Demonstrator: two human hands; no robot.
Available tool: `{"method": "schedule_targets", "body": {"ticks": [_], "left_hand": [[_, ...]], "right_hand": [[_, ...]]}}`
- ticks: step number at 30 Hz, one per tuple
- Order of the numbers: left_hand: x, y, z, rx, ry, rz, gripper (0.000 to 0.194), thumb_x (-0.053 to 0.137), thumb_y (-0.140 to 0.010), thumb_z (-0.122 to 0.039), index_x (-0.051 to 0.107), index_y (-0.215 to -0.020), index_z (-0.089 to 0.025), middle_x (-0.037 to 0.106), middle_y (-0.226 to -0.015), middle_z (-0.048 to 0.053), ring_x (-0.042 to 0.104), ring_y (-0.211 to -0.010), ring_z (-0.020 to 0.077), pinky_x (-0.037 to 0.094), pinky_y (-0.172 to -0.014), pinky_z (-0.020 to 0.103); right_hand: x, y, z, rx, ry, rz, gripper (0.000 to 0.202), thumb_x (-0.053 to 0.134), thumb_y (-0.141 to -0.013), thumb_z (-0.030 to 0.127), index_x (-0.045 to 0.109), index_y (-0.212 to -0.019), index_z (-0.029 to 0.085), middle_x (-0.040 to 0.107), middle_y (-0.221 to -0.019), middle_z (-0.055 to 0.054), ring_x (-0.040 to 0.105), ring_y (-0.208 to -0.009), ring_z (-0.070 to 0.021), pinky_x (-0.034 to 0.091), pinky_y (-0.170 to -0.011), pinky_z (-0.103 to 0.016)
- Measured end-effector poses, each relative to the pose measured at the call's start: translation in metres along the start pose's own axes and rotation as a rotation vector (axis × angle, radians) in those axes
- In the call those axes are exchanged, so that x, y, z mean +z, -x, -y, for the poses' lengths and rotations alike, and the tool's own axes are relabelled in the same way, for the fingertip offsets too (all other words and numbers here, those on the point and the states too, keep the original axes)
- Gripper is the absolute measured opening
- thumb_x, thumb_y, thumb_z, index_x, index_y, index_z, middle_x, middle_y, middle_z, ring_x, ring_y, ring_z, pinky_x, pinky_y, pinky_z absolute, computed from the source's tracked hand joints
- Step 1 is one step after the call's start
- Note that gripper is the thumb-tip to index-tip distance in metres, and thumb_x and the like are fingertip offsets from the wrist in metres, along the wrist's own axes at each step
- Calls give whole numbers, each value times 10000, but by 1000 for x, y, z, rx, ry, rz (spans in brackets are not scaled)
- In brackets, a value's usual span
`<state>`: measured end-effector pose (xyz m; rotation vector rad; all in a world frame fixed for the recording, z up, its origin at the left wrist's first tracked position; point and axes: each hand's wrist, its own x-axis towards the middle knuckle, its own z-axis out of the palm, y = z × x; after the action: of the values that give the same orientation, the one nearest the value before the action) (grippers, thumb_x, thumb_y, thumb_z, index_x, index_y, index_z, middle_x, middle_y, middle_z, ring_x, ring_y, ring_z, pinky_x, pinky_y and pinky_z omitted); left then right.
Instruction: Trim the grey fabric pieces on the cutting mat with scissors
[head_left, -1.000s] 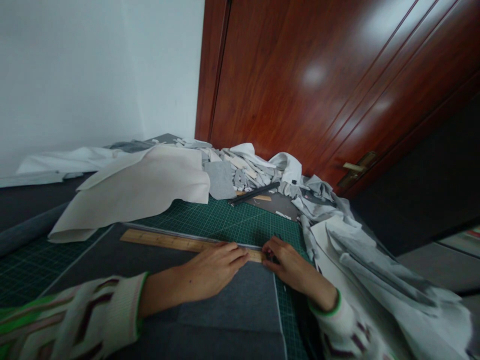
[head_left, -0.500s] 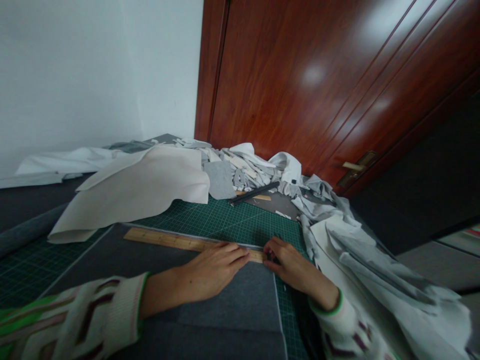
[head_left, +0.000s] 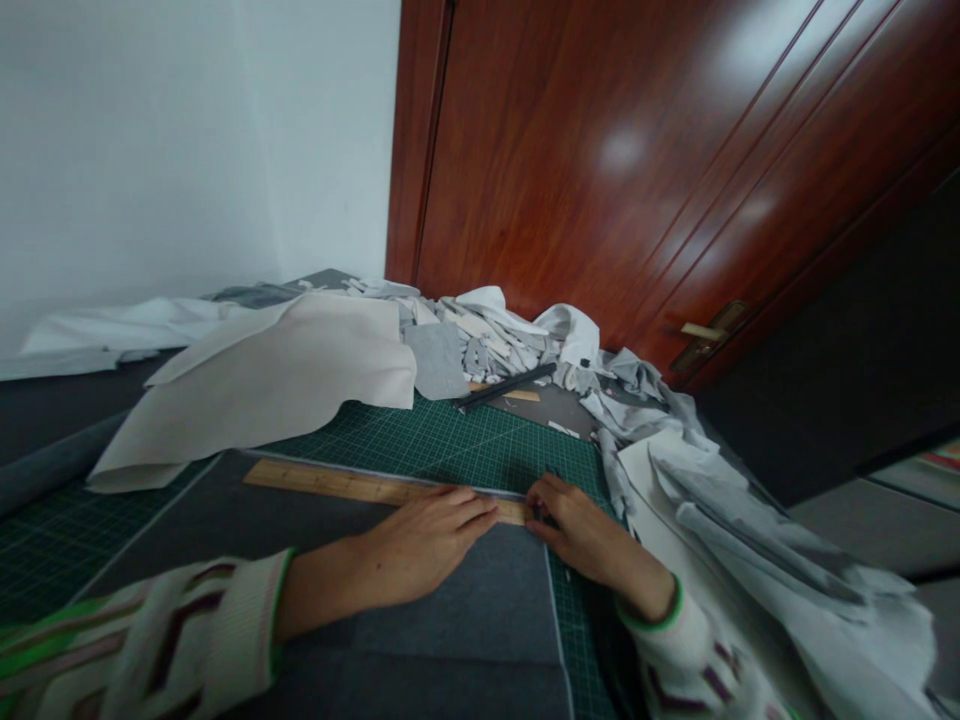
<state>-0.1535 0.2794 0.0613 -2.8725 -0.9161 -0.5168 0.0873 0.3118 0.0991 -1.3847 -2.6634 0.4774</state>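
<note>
A wooden ruler [head_left: 322,478] lies along the far edge of a dark grey fabric sheet [head_left: 457,620], which rests on a green cutting mat [head_left: 457,436]. My left hand [head_left: 431,540] lies over the ruler with its fingers together, pressing it down on the fabric. At the ruler's right end, my right hand [head_left: 574,525] has its fingers bent in a pinch at the fabric's corner. A small dark thing shows between those fingers, too small to name.
Beige material [head_left: 277,380] covers the mat's far left. Scraps [head_left: 487,335] pile up before the wooden door [head_left: 540,150]. A black bar [head_left: 506,387] lies near them. Grey and white cloth [head_left: 757,560] is heaped on the right.
The view has shifted very slightly. Both hands, the ruler and the fabric keep the same places relative to one another.
</note>
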Motion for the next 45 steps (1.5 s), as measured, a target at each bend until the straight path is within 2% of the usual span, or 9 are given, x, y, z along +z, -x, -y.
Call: {"method": "schedule_targets", "body": {"ticks": [10,18,22,25,30,37,41,45], "left_hand": [[0,-1,1,-8,16,28,426,467,-927,-115,541,-1346,-100,609,-1376,95,565,-1223,234,477,-1029,357],[11,3,1,65,-103,-80,369,446,-969,-160,593,-1295,-71,643,-1329,119,576,-1216,234,428,-1067,352],[10,4,0,28,-85,-87,374,392,-1008,-191,585,-1312,-89,640,-1333,122,576,-1219,220,438,-1053,350],[9,3,0,23,-46,-82,381,386,-1004,-187,579,-1318,-94,639,-1332,127,579,-1211,227,460,-1033,362],[9,3,-1,31,-65,-82,380,385,-999,-169,574,-1316,-81,638,-1330,125,573,-1210,228,454,-1039,358],[3,1,-3,1,-44,-23,372,463,-955,-137,563,-1310,-90,654,-1280,108,596,-1118,230,483,-938,327],[3,1,-3,40,-90,-37,360,501,-939,-135,588,-1285,-80,644,-1288,108,575,-1129,239,440,-999,340],[3,0,-4,28,-102,-1,366,501,-943,-154,589,-1290,-83,654,-1271,101,578,-1111,244,451,-986,347]], "right_hand": [[-3,1,-1,-16,7,-3,118,579,-854,73,580,-918,172,604,-954,-57,581,-862,-181,464,-788,-311],[-5,0,-2,3,4,8,127,605,-833,69,606,-914,167,611,-939,-56,582,-841,-180,462,-776,-300],[-9,2,-9,3,21,14,118,624,-824,77,611,-905,162,624,-935,-62,590,-851,-186,466,-788,-301],[-8,2,-14,-19,31,6,111,562,-866,81,616,-903,170,636,-939,-61,598,-863,-181,470,-810,-303],[-7,1,-17,-65,52,-38,234,417,-939,80,631,-911,169,655,-927,-70,608,-843,-178,474,-797,-302],[-14,-3,-4,-108,-55,-112,287,397,-976,129,673,-1035,180,725,-1003,-74,670,-951,-196,476,-851,-307],[-17,-9,9,-103,-127,-110,260,439,-978,172,694,-1029,187,744,-910,-52,691,-835,-175,482,-766,-274],[-12,-13,13,-100,-183,-133,239,447,-985,194,637,-1128,179,732,-851,-38,689,-776,-165,470,-709,-259]]}}
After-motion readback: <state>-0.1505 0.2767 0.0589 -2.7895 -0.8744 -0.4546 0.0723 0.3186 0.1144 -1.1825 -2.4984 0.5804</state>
